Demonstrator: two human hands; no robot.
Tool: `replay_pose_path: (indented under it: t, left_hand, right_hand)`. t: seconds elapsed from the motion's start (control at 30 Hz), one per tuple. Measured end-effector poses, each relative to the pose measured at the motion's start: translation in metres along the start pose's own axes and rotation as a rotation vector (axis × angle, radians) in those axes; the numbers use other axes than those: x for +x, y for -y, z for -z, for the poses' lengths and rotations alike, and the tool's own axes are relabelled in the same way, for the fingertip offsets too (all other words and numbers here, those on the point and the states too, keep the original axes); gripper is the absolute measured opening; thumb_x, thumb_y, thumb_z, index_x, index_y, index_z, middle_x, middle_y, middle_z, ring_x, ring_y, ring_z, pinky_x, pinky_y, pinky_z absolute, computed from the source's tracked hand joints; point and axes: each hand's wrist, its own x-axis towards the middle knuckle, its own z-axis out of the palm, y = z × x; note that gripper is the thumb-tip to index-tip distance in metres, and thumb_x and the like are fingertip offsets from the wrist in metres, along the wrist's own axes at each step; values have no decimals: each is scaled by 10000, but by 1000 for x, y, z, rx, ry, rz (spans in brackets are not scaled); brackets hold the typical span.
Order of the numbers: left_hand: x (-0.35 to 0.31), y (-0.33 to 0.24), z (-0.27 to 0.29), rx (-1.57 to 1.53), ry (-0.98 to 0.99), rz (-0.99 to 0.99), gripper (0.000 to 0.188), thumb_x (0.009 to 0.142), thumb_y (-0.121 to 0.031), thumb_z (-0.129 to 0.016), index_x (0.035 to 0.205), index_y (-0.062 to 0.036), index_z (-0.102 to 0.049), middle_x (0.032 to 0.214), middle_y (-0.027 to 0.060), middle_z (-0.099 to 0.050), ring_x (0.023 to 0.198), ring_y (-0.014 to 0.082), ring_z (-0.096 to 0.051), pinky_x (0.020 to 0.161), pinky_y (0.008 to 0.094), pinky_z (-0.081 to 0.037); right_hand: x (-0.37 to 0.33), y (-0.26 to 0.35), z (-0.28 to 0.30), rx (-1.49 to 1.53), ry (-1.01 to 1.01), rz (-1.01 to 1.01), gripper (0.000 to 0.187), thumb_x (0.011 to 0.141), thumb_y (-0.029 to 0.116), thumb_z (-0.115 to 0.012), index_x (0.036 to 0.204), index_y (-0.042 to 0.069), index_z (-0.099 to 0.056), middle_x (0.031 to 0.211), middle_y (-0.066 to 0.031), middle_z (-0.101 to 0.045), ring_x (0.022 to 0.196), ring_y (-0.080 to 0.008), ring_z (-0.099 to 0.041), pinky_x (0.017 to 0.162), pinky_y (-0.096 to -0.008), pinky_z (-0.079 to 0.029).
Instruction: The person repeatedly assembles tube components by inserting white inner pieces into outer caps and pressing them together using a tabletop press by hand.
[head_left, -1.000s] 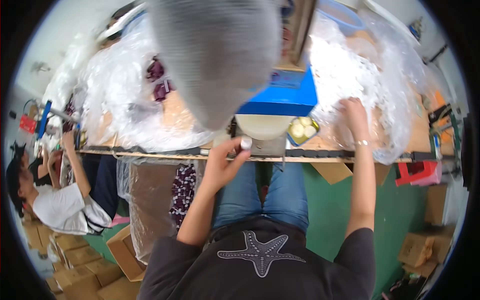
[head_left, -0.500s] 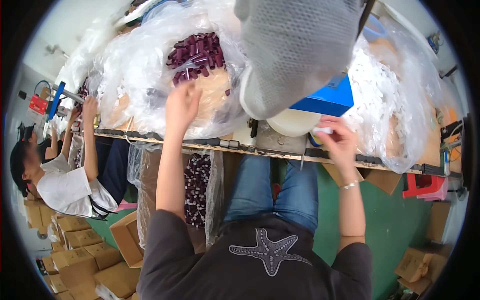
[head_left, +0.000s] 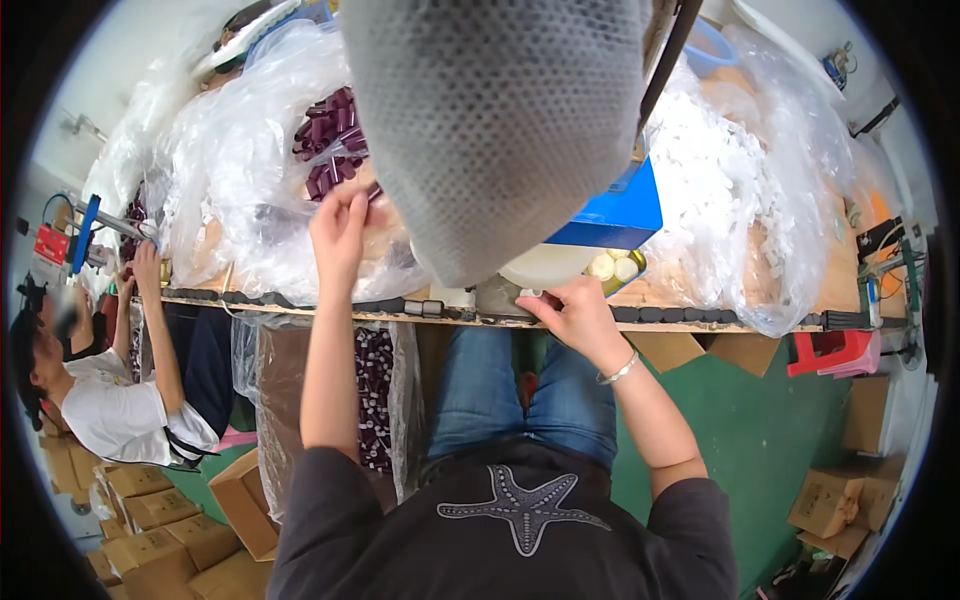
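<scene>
My left hand reaches forward into a clear plastic bag of dark maroon tube-shaped parts; its fingers are curled at the pile, and whether they hold one is hidden. Close to me, my right hand rests at the wooden bench's front edge, pinching a small white piece next to a white bowl. A small dish of pale round caps sits just right of that hand.
A grey mesh shape hangs close to the camera and blocks the bench's middle. A blue box and a heap of white parts in plastic lie right. Another person works at the left. Cardboard boxes stand on the green floor.
My left hand has gone from the bench's near edge out to the maroon parts and drawn slightly right. My right hand came back from the white heap to the front edge.
</scene>
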Motion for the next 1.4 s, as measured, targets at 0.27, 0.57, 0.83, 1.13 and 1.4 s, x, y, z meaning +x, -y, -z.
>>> replay_pose_path:
  t: [0.27,0.57,0.83,1.13,1.4]
  left_hand:
    - [-133,-62,-48,-1261,308,379,386,918,-215,-656,1220,5,-562,1016,74,-617,842,179,-582,750,320,-471]
    - [-122,-82,-73,-233,231,-106,374,811,81,-644,1167,-25,-596,1289,142,-554,1017,194,-582,900,310,-438]
    - [-110,-83,-93,-16,385,-270,361,799,5,-627,1153,-62,-601,1127,108,-578,1043,276,-505,935,369,-271]
    - [-99,-75,-100,71,569,-181,430,796,-68,-679,1213,-55,-575,1215,133,-576,1173,337,-463,982,473,-250]
    - [-113,-78,-116,-43,232,-204,331,722,-37,-749,1040,-15,-658,1019,121,-656,985,352,-578,881,417,-452]
  right_hand:
    - [3,-3,0,-274,44,179,260,754,261,-769,833,45,-648,723,-146,-628,681,-346,-616,592,-429,-481]
    - [-45,13,32,-1,-299,35,432,747,41,-776,1152,5,-628,951,-96,-641,674,-153,-549,618,-269,-476]
    - [-77,-2,30,67,-245,-8,358,776,-13,-717,1125,-7,-639,1063,-130,-658,709,-133,-586,629,-248,-468]
    - [-81,-3,29,143,-190,-54,330,783,-45,-677,1109,-7,-646,1019,-94,-682,719,-123,-573,651,-249,-470]
    - [-81,-1,40,113,-176,-15,316,792,-26,-690,1105,-4,-650,982,-100,-696,700,-140,-586,632,-257,-476]
